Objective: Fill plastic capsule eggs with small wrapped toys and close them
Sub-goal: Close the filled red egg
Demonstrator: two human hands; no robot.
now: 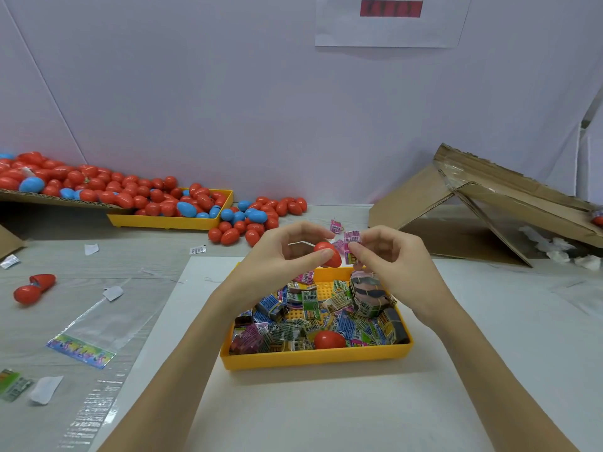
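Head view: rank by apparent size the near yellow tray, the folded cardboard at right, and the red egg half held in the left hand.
1. cardboard, though farther off
2. tray
3. egg half

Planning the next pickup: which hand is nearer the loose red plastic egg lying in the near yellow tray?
Left, narrowly. The left hand is up and left of the loose red plastic egg, gripping a red egg half; the right hand is up and right, pinching a pink wrapped toy.

A small packing workstation: plain white partition walls [228, 93], a heap of plastic eggs [98, 187] spilling over cardboard, 2 yellow trays [313, 357], torn cartons [483, 203] and loose cellophane bags [98, 321].
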